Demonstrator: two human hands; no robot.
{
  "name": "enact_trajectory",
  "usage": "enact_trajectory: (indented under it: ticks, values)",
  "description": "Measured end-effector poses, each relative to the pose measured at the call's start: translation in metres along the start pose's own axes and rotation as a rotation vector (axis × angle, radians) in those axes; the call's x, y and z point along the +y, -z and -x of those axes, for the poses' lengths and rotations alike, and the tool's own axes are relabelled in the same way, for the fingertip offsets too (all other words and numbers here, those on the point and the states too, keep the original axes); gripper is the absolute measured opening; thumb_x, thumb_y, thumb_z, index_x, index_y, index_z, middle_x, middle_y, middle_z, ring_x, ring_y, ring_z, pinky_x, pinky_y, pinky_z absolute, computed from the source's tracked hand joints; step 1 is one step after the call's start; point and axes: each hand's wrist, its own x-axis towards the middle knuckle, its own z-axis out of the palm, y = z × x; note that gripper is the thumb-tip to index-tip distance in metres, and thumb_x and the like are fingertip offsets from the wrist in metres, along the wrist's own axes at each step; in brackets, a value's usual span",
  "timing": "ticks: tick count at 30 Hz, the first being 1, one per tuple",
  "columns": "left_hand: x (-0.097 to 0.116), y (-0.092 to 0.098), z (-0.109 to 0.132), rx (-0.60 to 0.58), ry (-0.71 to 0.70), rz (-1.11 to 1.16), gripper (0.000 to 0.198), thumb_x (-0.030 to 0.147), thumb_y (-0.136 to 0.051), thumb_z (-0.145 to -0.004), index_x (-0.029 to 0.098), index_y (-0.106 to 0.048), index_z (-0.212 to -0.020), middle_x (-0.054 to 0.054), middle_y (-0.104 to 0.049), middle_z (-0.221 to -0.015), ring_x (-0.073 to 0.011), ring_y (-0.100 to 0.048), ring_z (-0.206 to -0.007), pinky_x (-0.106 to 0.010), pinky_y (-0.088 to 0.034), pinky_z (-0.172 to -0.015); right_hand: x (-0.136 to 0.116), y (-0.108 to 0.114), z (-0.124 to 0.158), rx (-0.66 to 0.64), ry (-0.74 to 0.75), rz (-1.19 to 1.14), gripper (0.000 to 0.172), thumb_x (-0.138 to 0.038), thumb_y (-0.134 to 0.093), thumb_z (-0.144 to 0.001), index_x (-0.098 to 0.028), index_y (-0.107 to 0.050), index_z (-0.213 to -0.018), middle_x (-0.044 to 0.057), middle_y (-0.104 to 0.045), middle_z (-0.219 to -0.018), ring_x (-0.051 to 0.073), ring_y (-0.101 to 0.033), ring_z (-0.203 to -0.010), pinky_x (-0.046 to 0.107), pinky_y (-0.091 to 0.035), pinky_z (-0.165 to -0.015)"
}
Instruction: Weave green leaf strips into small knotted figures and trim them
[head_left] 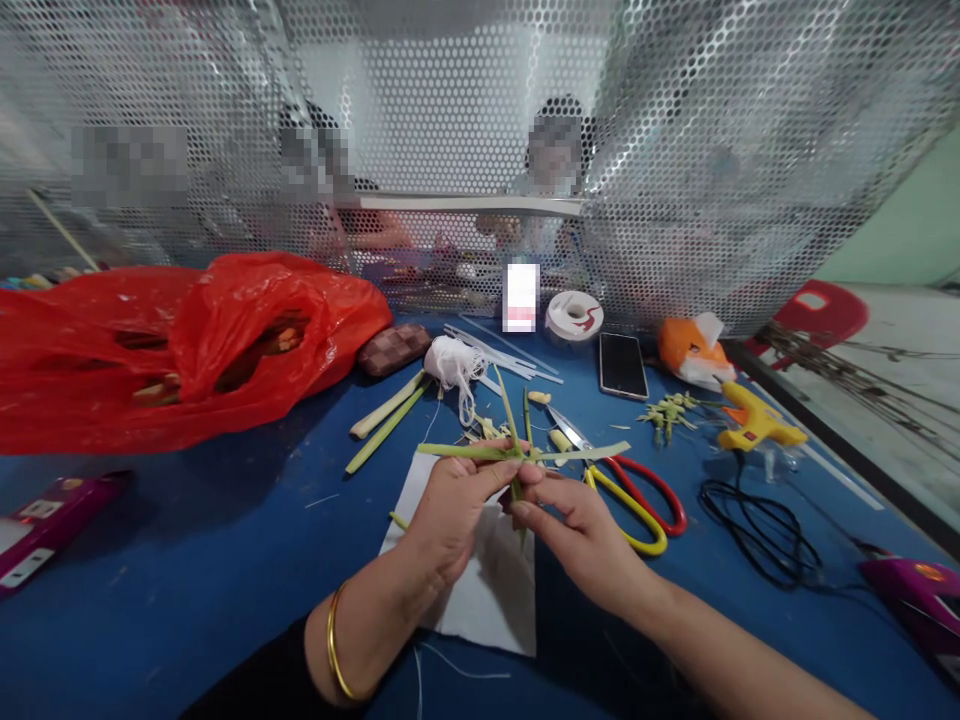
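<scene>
Between my two hands is a cross-shaped piece of folded green leaf strips (480, 453), its ends pointing left, right, up and down. My left hand (459, 500) pinches it near the crossing with the thumb. From the other side, my right hand (581, 520) grips the crossing and lower strip between thumb and fingers. Beneath them lies a white paper sheet (487, 600). Scissors (637, 510) with one red and one yellow handle rest just right of the hands, blades partly behind the leaf. Pale cut scraps (487, 428) lie behind the work.
A red plastic bag (187, 400) fills the left. Behind the hands are green stalks (386, 440), white string (452, 362), a ribbon roll (574, 315) and a phone (622, 365). A yellow glue gun (761, 420) with coiled cable (757, 540) lies right. People sit behind a perforated silvery sheet (450, 100).
</scene>
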Motion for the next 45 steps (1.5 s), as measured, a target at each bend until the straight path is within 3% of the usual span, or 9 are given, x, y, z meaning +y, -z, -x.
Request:
enact_trajectory:
  ticks: [7, 12, 13, 17, 21, 25, 38, 41, 45]
  values:
    - [-0.001, 0.003, -0.001, 0.023, 0.002, -0.012, 0.016, 0.018, -0.079, -0.064, 0.014, -0.076, -0.079, -0.005, -0.073, -0.072, -0.0172, -0.064, -0.074, -0.029, -0.046, -0.074, -0.002, 0.001, -0.001, -0.025, 0.081, 0.063, 0.032, -0.026, -0.051, -0.091, -0.02, -0.051, -0.06, 0.0, -0.053, -0.068, 0.016, -0.048, -0.067, 0.028, -0.04, -0.064]
    - [0.006, 0.007, -0.002, -0.037, 0.032, 0.043, 0.014, 0.018, -0.077, -0.071, 0.014, -0.076, -0.084, -0.002, -0.07, -0.068, -0.014, -0.064, -0.069, -0.026, -0.047, -0.075, 0.005, 0.019, -0.01, -0.176, 0.074, 0.048, 0.021, -0.027, -0.057, -0.09, -0.021, -0.067, -0.072, 0.003, -0.062, -0.08, 0.018, -0.057, -0.08, 0.031, -0.045, -0.077]
    - [0.008, 0.008, -0.001, -0.052, 0.046, 0.044, 0.014, 0.019, -0.076, -0.071, 0.014, -0.076, -0.085, -0.001, -0.068, -0.065, -0.0129, -0.063, -0.066, -0.026, -0.047, -0.073, 0.008, 0.025, -0.013, -0.159, 0.055, 0.054, 0.018, -0.028, -0.058, -0.089, -0.022, -0.07, -0.077, 0.003, -0.065, -0.082, 0.019, -0.058, -0.082, 0.033, -0.045, -0.078]
    - [0.006, 0.007, 0.003, -0.133, 0.167, -0.015, 0.015, 0.026, -0.074, -0.073, 0.013, -0.075, -0.082, 0.0, -0.063, -0.057, -0.0128, -0.06, -0.057, -0.028, -0.047, -0.07, 0.015, 0.042, -0.02, 0.187, -0.174, -0.179, 0.019, -0.039, -0.07, -0.08, -0.02, -0.073, -0.078, 0.001, -0.064, -0.07, 0.016, -0.055, -0.065, 0.03, -0.045, -0.067]
    - [0.0, 0.005, 0.006, -0.195, 0.272, -0.083, 0.028, 0.041, -0.071, -0.076, 0.014, -0.075, -0.078, -0.001, -0.059, -0.052, -0.0134, -0.056, -0.052, -0.03, -0.046, -0.066, 0.009, 0.04, -0.017, 0.11, -0.275, -0.493, 0.027, -0.044, -0.073, -0.077, -0.019, -0.076, -0.086, 0.001, -0.065, -0.069, 0.012, -0.054, -0.061, 0.027, -0.045, -0.063]
    - [-0.004, 0.002, 0.008, -0.176, 0.292, -0.205, 0.024, 0.039, -0.077, -0.07, 0.015, -0.075, -0.071, 0.004, -0.049, -0.044, -0.0101, -0.047, -0.046, -0.028, -0.042, -0.06, 0.0, 0.031, -0.012, 0.071, -0.248, -0.474, 0.025, -0.043, -0.075, -0.076, -0.018, -0.074, -0.073, -0.001, -0.064, -0.06, 0.011, -0.054, -0.056, 0.026, -0.046, -0.06]
    - [-0.008, 0.005, 0.007, -0.242, 0.286, -0.244, 0.017, 0.031, -0.077, -0.067, 0.015, -0.073, -0.065, 0.005, -0.046, -0.046, -0.0064, -0.04, -0.043, -0.023, -0.033, -0.049, 0.003, 0.013, -0.007, 0.334, -0.246, -0.488, 0.026, -0.039, -0.076, -0.072, -0.017, -0.071, -0.061, 0.0, -0.061, -0.057, 0.012, -0.05, -0.054, 0.028, -0.042, -0.055]
    - [-0.008, 0.005, 0.007, -0.254, 0.297, -0.246, 0.019, 0.032, -0.078, -0.067, 0.014, -0.073, -0.068, 0.006, -0.046, -0.048, -0.006, -0.04, -0.044, -0.023, -0.035, -0.051, 0.005, 0.022, -0.009, 0.234, -0.237, -0.459, 0.026, -0.039, -0.075, -0.075, -0.016, -0.071, -0.062, 0.0, -0.061, -0.056, 0.012, -0.05, -0.053, 0.027, -0.042, -0.055]
    - [-0.005, 0.005, 0.008, -0.319, 0.364, -0.198, 0.033, 0.044, -0.074, -0.074, 0.012, -0.074, -0.084, 0.007, -0.042, -0.049, -0.0068, -0.039, -0.045, -0.024, -0.041, -0.053, 0.006, 0.046, -0.013, -0.07, -0.163, -0.52, 0.016, -0.032, -0.076, -0.077, -0.016, -0.075, -0.079, 0.0, -0.064, -0.062, 0.011, -0.055, -0.055, 0.027, -0.046, -0.058]
